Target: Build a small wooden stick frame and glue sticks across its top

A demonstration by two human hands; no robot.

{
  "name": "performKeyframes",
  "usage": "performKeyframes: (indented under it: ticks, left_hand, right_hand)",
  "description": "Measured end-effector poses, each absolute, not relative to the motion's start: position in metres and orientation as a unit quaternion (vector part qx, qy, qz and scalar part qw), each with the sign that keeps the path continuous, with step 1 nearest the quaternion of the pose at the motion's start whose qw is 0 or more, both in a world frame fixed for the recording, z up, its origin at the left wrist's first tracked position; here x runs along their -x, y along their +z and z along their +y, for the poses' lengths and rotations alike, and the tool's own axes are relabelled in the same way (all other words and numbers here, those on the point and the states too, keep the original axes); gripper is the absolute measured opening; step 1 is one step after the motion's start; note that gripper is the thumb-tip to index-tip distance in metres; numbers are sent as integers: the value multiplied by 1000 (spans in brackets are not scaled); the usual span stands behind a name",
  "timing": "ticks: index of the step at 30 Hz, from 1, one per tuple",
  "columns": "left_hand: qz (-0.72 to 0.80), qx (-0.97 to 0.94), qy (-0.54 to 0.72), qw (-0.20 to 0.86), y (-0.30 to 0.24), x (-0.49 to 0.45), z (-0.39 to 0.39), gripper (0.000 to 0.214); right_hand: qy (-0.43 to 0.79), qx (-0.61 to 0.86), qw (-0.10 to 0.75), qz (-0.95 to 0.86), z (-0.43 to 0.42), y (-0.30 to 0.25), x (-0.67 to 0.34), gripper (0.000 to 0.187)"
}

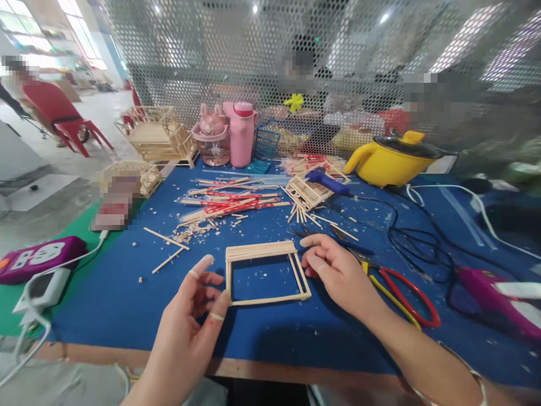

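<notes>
A small rectangular frame of thin wooden sticks (pixel 262 252) is in front of me, its far side a band of several sticks laid side by side. My left hand (pixel 192 316) has its thumb and curled fingers at the frame's near left corner; the index finger is raised. Tape is wrapped on some fingers. By the frame's far right corner is my right hand (pixel 333 270), fingers bent and thumb close to the index finger; what they pinch, if anything, I cannot make out. Red-and-yellow-handled pliers (pixel 412 296) lie beside my right forearm.
Bundled sticks (pixel 236 203) and wood scraps (pixel 198 231) lie beyond the frame. A blue glue gun (pixel 327 181) rests by a stick model (pixel 306 194). A yellow pot (pixel 391 160), pink bottle (pixel 242 135) and perforated screen (pixel 236 51) stand behind. Black cables (pixel 406 237) run right.
</notes>
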State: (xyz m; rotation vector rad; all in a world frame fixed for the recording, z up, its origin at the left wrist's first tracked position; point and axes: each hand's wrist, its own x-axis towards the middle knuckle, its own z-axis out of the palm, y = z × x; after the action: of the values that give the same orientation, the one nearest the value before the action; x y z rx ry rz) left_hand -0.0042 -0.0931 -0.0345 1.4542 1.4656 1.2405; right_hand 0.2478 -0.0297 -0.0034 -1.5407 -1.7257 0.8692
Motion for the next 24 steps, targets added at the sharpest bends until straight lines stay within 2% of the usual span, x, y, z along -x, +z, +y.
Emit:
performKeyframes:
  ticks: [4,10,14,20,24]
  left_hand:
    - [594,-607,420,319,-40,12,-91,43]
    - [564,-715,370,182,-41,15,-88,46]
    - [559,-728,360,169,-32,9,-86,47]
    - [557,-728,361,170,-25,5,-83,38]
    - [557,-729,365,162,-24,4,-83,43]
  right_hand:
    - [279,584,356,-675,-52,-15,-247,21]
    - [171,550,338,-744,-60,-22,-249,30]
    - [141,543,310,-767,-56,-23,-252,35]
    - [126,545,300,-773,-54,-25,-253,40]
    - [125,546,290,-776,-53,-22,-251,42]
